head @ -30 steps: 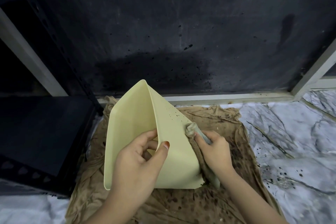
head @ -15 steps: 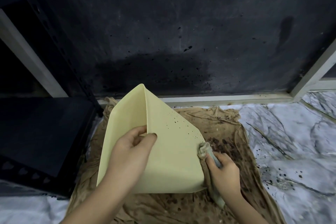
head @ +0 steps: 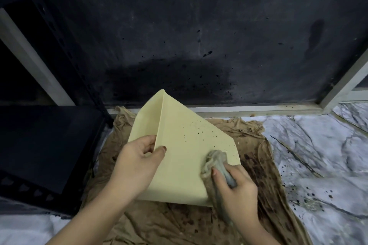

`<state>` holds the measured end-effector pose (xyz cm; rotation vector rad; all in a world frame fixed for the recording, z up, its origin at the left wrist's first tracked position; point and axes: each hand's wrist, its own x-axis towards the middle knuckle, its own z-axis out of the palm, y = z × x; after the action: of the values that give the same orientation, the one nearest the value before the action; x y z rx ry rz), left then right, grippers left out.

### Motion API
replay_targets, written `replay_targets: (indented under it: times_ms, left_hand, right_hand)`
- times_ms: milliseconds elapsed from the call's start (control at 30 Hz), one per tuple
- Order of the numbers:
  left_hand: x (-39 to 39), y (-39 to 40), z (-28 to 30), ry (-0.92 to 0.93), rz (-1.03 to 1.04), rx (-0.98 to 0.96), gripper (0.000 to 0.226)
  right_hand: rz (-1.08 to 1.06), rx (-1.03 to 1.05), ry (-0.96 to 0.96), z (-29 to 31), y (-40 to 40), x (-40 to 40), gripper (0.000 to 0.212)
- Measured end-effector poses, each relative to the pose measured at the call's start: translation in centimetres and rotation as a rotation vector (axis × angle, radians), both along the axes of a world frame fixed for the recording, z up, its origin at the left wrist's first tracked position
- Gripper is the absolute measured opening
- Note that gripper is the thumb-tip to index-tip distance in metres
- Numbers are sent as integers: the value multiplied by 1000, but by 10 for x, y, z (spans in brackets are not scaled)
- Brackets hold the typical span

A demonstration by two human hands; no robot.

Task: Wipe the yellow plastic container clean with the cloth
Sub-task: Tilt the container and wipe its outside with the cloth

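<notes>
Since a moment ago, your right hand [head: 234, 187] has slid the bunched cloth [head: 216, 162] from the container's right edge inward onto its broad face, and your left thumb has shifted a little along the ridge. You now press the grey-green cloth against the lower right part of the yellow plastic container [head: 185, 157], fingers curled closed around the wad, with a tail of it trailing down past your wrist. Your left hand [head: 137, 160] is clamped on the container, thumb on the near face and fingers wrapped over the corner ridge onto the left face.

You hold the container tipped up on the stained brown sheet [head: 264, 201], one corner pointing up toward the dark wall [head: 199, 26], its lower edge near or touching the sheet; you cannot tell which. Small dark specks [head: 197, 131] dot the upper right of the face you are wiping, above the cloth. The sheet carries dark blotches just right of your right hand. It lies on a marble-patterned floor [head: 322, 165], which shows more dark spatter to the right. A black shelf unit [head: 39, 145] stands on the left, beside the sheet.
</notes>
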<state>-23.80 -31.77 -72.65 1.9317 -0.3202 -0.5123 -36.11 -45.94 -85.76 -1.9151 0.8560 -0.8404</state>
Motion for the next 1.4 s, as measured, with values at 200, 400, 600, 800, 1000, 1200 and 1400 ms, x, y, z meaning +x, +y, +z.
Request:
replay_targets:
  times_ms: [200,400,600,800,1000,1200,1400]
  left_hand:
    - [-3,-3,-9,-61,34,38,27]
    - [-8,-6,-11,-73,55,50,22]
    - [-10,-5,-10,-63,81,48,25]
    - [-14,-6,-11,-51,89,46,28]
    - [-17,-6,-9,-25,115,20,31]
    - [-21,-8,-7,-38,114,28,31]
    - [-24,-8,-12,-126,58,35,19]
  right_hand:
    - [142,-141,-28,31,24,30,47]
    - [135,-118,-20,48,9,58,34]
    - [2,-25,114,26,-25,56,31]
    - [-146,87,244,-10,-57,24,25]
    - [-250,219,220,-29,-45,-4,29]
    - [-142,152,72,3,7,2,20]
    - [133,85,-37,56,28,42,24]
